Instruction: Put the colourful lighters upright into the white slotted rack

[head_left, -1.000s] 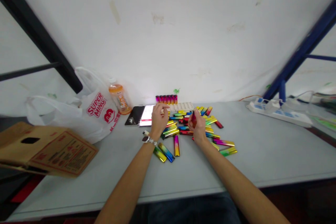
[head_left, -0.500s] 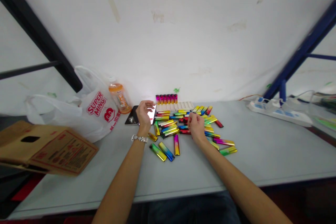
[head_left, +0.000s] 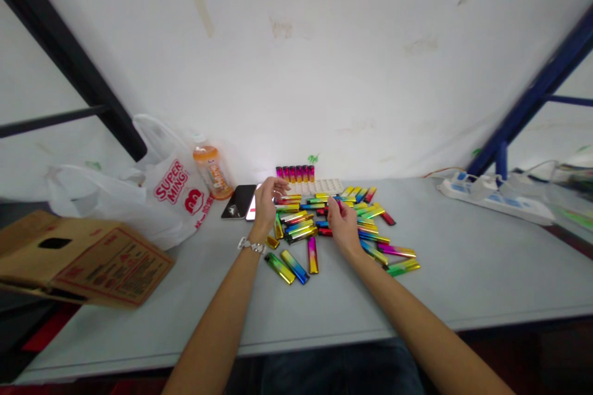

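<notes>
Shiny lighters in mixed metallic colours lie in a loose pile (head_left: 300,231) on the grey table. Behind them a white tray (head_left: 324,186) with rows of holes carries a row of upright purple-and-gold lighters (head_left: 295,173) at its left end. My left hand (head_left: 267,200) hovers at that end, fingers stretched and slightly apart, holding nothing. Over the pile's middle, my right hand (head_left: 341,222) is closed in a pinch on a lighter (head_left: 338,203), of which only a small purple part shows. A purple-and-gold lighter (head_left: 313,255) lies in front, apart from the heap.
Two phones, one black (head_left: 238,202) and one with a lit screen (head_left: 251,207), lie left of the pile. Further left stand an orange drink bottle (head_left: 213,170), a white plastic bag (head_left: 162,197) and a cardboard box (head_left: 106,265). A power strip (head_left: 495,200) lies at the right.
My left hand has moved right, from over the phones toward the tray. My right hand has shifted slightly left and turned, and a purple bit now shows between its fingers.
</notes>
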Tool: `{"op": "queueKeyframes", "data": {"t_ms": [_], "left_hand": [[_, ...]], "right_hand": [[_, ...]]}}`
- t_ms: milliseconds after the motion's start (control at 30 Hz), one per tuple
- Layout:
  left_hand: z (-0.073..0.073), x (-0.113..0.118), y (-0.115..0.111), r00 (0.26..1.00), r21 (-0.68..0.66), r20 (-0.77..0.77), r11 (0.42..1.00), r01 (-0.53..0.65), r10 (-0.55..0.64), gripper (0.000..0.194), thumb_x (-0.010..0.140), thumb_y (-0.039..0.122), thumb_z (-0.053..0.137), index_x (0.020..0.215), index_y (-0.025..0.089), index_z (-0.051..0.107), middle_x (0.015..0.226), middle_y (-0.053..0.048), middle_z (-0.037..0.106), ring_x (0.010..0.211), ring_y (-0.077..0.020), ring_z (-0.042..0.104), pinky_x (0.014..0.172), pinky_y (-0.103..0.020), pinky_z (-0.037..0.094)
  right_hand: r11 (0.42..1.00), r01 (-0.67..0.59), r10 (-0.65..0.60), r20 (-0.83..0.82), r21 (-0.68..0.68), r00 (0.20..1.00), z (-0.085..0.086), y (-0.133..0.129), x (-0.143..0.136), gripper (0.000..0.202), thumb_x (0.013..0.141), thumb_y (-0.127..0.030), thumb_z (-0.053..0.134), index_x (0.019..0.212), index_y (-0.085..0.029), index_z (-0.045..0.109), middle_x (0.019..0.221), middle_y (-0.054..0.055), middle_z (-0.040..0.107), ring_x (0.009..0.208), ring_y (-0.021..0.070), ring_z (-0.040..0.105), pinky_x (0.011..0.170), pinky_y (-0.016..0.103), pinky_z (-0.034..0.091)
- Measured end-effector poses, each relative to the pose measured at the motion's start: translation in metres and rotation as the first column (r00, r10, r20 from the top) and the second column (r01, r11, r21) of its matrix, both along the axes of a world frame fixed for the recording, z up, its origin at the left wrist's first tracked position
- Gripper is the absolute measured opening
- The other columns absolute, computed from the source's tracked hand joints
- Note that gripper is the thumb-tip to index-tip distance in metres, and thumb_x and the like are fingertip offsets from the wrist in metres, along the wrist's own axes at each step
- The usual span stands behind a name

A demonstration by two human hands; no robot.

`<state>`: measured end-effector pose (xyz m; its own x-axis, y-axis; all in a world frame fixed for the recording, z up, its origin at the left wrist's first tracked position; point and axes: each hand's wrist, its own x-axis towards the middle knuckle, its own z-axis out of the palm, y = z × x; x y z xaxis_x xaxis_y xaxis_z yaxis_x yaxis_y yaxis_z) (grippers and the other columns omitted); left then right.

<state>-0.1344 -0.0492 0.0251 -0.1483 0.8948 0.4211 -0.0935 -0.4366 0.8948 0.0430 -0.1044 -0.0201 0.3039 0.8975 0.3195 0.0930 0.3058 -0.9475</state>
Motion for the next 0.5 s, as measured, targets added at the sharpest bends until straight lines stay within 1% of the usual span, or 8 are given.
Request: {"op": "queueKeyframes", "data": {"t_ms": [67,133,200,267,300,400,500], "left_hand": [[0.003,0.004,-0.004,0.997,0.000,-0.075,1.000,0.031,-0.031,0.035,0.090,0.043,0.050,0.076,0.016,0.067,0.073,-0.005,0.068,0.063,-0.0124,0.059,0.055,-0.022,0.045],[0.007,0.009,-0.008,0.978,-0.001,-0.187,0.995,0.099,-0.097,0.032,0.088,0.045,0.056,0.080,0.017,0.069,0.077,-0.006,0.070,0.066,-0.0132,0.062,0.060,-0.024,0.049],[0.012,0.015,-0.014,0.933,-0.023,-0.300,0.979,0.203,-0.201,0.027,0.084,0.044,0.065,0.085,0.018,0.071,0.083,-0.006,0.073,0.072,-0.0150,0.065,0.066,-0.026,0.053],[0.017,0.022,-0.020,0.869,-0.045,-0.397,0.952,0.303,-0.295,0.024,0.080,0.041,0.071,0.090,0.020,0.073,0.089,-0.007,0.074,0.077,-0.0175,0.068,0.070,-0.030,0.056],[0.020,0.026,-0.023,0.834,-0.050,-0.446,0.940,0.338,-0.324,0.023,0.079,0.039,0.072,0.091,0.020,0.074,0.089,-0.007,0.075,0.079,-0.0183,0.068,0.071,-0.031,0.056],[0.030,0.035,-0.027,0.740,-0.042,-0.579,0.918,0.393,-0.343,0.019,0.079,0.036,0.073,0.091,0.022,0.076,0.087,-0.006,0.075,0.078,-0.0188,0.068,0.072,-0.032,0.056],[0.041,0.042,-0.026,0.659,-0.044,-0.672,0.906,0.421,-0.339,0.017,0.079,0.034,0.072,0.090,0.023,0.077,0.087,-0.007,0.075,0.078,-0.0192,0.068,0.070,-0.032,0.055]], "right_hand": [[1.000,-0.001,0.000,0.034,0.018,0.999,0.003,-0.003,-0.001,0.045,0.089,-0.059,0.052,0.065,-0.022,0.044,0.054,-0.005,0.041,0.053,0.0119,0.036,0.051,0.026,0.029],[0.999,-0.004,0.002,0.082,0.034,0.997,0.006,-0.005,-0.002,0.040,0.089,-0.056,0.056,0.069,-0.022,0.047,0.057,-0.005,0.043,0.056,0.0126,0.038,0.053,0.026,0.031],[0.999,-0.022,0.016,0.127,0.046,0.992,0.008,-0.006,-0.002,0.033,0.087,-0.051,0.059,0.074,-0.022,0.049,0.062,-0.004,0.047,0.059,0.0134,0.042,0.056,0.026,0.034],[0.997,-0.053,0.045,0.159,0.047,0.986,0.008,-0.006,-0.001,0.026,0.087,-0.045,0.060,0.080,-0.021,0.052,0.065,-0.004,0.050,0.061,0.0139,0.045,0.058,0.026,0.036],[0.997,-0.066,0.057,0.171,0.047,0.984,0.007,-0.005,-0.001,0.022,0.087,-0.042,0.059,0.082,-0.021,0.053,0.067,-0.004,0.051,0.061,0.0140,0.045,0.059,0.026,0.036],[0.995,-0.085,0.074,0.198,0.052,0.977,0.004,-0.002,0.001,0.015,0.088,-0.035,0.056,0.090,-0.020,0.056,0.072,-0.002,0.057,0.063,0.0151,0.050,0.060,0.027,0.039],[0.992,-0.109,0.091,0.219,0.069,0.971,0.003,-0.002,0.001,0.018,0.087,-0.030,0.055,0.101,-0.019,0.060,0.087,0.004,0.066,0.076,0.0188,0.059,0.071,0.030,0.045]]}}
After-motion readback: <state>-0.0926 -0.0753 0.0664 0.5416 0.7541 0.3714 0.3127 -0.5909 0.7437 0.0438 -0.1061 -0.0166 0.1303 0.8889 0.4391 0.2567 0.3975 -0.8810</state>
